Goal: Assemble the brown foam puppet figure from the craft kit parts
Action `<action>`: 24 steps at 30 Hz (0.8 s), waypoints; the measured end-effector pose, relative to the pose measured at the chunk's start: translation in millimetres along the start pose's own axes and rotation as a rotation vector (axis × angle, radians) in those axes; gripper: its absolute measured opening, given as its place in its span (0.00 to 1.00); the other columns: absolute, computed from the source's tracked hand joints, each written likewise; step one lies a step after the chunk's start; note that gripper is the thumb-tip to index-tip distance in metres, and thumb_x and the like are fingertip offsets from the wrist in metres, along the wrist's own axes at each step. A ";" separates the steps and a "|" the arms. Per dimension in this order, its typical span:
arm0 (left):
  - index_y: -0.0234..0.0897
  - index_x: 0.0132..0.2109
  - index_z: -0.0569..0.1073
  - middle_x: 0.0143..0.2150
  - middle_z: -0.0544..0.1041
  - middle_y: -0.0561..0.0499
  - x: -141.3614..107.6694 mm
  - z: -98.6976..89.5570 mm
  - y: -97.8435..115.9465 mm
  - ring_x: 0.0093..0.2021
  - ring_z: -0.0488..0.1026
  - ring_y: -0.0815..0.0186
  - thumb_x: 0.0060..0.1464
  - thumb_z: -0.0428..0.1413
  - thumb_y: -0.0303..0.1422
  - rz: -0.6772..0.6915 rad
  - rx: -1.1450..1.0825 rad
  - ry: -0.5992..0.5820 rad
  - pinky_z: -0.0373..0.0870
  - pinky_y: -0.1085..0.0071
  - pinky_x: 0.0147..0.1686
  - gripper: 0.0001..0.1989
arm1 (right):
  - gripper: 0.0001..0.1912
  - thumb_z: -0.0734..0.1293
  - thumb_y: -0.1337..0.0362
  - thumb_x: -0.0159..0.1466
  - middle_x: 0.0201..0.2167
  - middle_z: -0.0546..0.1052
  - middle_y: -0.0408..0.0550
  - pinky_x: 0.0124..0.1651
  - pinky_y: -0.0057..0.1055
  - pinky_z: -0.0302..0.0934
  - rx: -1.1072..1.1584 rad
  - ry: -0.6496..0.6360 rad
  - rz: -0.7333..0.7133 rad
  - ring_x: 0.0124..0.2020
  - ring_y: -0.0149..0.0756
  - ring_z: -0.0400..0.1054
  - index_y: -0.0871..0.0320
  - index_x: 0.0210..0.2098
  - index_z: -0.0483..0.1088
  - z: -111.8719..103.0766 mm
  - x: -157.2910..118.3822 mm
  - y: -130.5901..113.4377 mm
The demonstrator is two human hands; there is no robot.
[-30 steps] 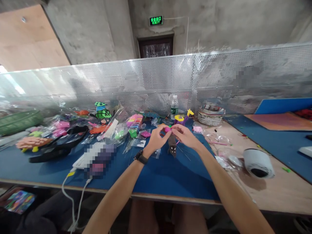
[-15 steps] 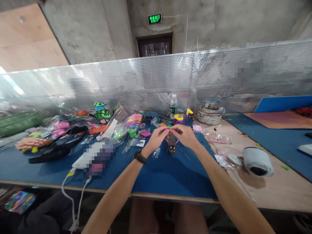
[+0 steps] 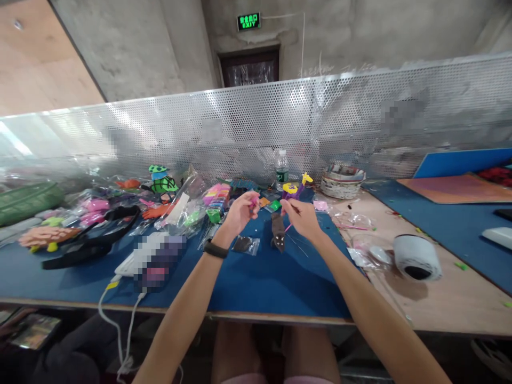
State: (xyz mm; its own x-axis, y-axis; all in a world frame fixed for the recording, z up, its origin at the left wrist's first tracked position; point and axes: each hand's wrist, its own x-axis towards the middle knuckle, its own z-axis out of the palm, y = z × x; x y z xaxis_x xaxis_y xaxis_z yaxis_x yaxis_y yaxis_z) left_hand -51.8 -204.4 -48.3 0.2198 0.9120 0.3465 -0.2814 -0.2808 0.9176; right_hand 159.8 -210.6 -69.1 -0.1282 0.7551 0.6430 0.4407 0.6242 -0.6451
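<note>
My left hand, with a dark band on the wrist, is raised over the blue mat and closed around a small pink lump of clay. Apart from it, to the right, my right hand has its thumb and fingers pinched together; anything between the tips is too small to make out. Between and below the hands lies a dark grey clay mouse figure with white eyes. A thin pink stick and fine wires rest beside it. Left of the mouse is a clear packet with dark clay.
Behind the hands stand a water bottle, a purple and yellow giraffe figure and a woven basket. Bagged coloured clay and a white power bank with cables are left. A white cylindrical device sits right.
My hands have moved apart from their meeting point above the mouse; the left went left with the pink clay. The mouse and the dark packet now show more fully.
</note>
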 end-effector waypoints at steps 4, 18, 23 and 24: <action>0.37 0.40 0.80 0.36 0.80 0.48 -17.5 -9.3 11.4 0.30 0.72 0.69 0.51 0.58 0.31 -0.078 0.587 -0.304 0.69 0.73 0.31 0.10 | 0.20 0.68 0.46 0.64 0.19 0.77 0.43 0.25 0.30 0.58 0.063 -0.048 0.043 0.17 0.33 0.65 0.55 0.34 0.82 2.3 1.1 4.6; 0.35 0.39 0.78 0.38 0.80 0.48 -82.8 -28.1 -8.6 0.38 0.74 0.65 0.59 0.57 0.34 -0.011 1.124 -0.541 0.67 0.73 0.41 0.07 | 0.30 0.61 0.48 0.70 0.13 0.71 0.42 0.24 0.25 0.57 0.067 -0.230 -0.056 0.17 0.26 0.65 0.57 0.16 0.64 -15.7 2.0 -35.3; 0.38 0.42 0.81 0.42 0.82 0.48 -61.0 -33.1 2.3 0.39 0.77 0.65 0.58 0.59 0.38 -0.171 1.026 -0.660 0.68 0.74 0.41 0.11 | 0.22 0.65 0.52 0.68 0.17 0.73 0.40 0.26 0.26 0.53 -0.045 -0.323 -0.197 0.19 0.25 0.62 0.58 0.22 0.70 -29.7 0.5 -48.1; 0.38 0.41 0.81 0.40 0.83 0.49 -55.4 -30.3 7.0 0.38 0.77 0.66 0.59 0.58 0.38 -0.154 1.043 -0.656 0.68 0.74 0.40 0.10 | 0.18 0.67 0.54 0.67 0.21 0.76 0.41 0.27 0.25 0.55 -0.048 -0.374 -0.213 0.21 0.25 0.65 0.58 0.26 0.74 -31.8 -0.2 -46.7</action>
State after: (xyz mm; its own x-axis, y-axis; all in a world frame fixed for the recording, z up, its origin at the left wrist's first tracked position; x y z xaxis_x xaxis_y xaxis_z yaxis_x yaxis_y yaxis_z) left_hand -94.2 -247.8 -67.0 0.6948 0.7189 -0.0223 0.5996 -0.5618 0.5700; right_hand 167.5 -246.3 -26.0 -0.5300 0.6369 0.5599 0.4097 0.7704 -0.4884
